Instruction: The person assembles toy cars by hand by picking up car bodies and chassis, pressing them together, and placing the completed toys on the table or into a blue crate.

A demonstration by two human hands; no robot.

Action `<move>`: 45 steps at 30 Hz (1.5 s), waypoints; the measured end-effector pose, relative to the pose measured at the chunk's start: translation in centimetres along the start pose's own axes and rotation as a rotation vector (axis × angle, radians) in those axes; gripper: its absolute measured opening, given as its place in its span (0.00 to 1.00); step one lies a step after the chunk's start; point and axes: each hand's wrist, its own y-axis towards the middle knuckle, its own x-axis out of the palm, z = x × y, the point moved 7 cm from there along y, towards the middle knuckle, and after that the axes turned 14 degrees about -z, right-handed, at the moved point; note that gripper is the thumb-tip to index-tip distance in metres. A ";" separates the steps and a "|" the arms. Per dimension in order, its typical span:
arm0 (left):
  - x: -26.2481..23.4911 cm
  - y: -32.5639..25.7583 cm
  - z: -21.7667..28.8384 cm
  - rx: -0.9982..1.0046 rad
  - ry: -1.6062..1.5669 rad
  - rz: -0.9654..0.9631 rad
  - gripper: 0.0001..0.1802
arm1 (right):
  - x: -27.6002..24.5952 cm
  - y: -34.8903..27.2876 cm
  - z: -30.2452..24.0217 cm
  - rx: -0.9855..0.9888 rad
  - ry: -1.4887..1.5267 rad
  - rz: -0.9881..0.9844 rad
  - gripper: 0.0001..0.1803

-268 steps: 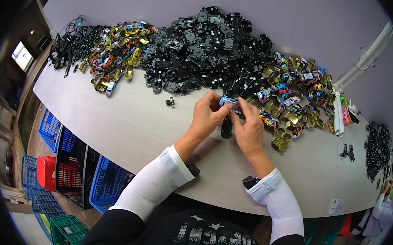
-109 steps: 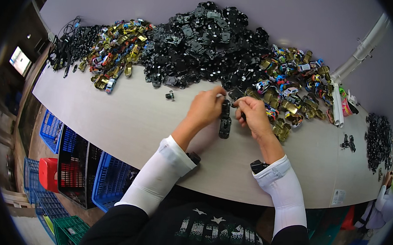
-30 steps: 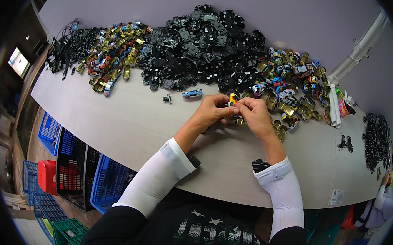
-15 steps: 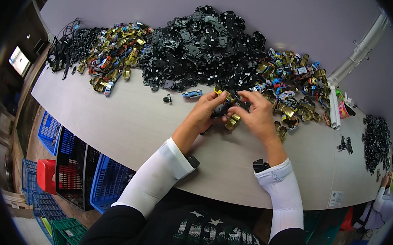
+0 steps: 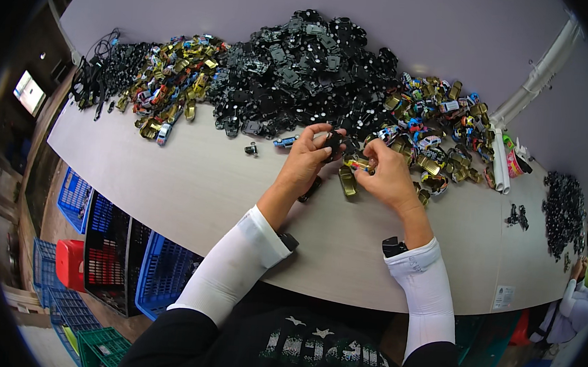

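Observation:
My left hand (image 5: 306,162) pinches a small black plastic chassis part (image 5: 333,144) at the near edge of a big heap of black parts (image 5: 302,68). My right hand (image 5: 386,176) holds a small yellow and red toy car body (image 5: 360,165) just right of it, fingertips almost touching the left hand. A gold car shell (image 5: 346,182) lies on the table between my hands. A dark piece (image 5: 309,189) sits under my left wrist. A blue toy car (image 5: 284,142) and a small black piece (image 5: 250,149) lie left of my left hand.
Piles of gold and coloured car shells (image 5: 440,136) spread to the right and another (image 5: 170,96) to the left along the pale table (image 5: 171,182). A white tube (image 5: 498,167) and more black parts (image 5: 565,209) lie far right. Blue crates (image 5: 112,252) stand below the table. Another person's hand (image 5: 581,268) shows far right.
My hands moved from the table's middle up to the heap's edge. A black assembled piece was set down, and each hand picked up a new small part.

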 end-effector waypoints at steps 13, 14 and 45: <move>0.5 -0.2 -0.5 -0.031 0.012 -0.065 0.05 | 1.4 0.4 1.5 -0.032 0.600 -0.042 0.11; 0.3 -0.2 -0.5 -0.030 0.012 -0.064 0.05 | 1.5 0.4 1.6 -0.016 0.719 -0.040 0.12; 1.2 -0.5 -2.4 -0.200 -0.023 -0.105 0.15 | 2.9 0.4 3.7 0.072 0.768 0.179 0.14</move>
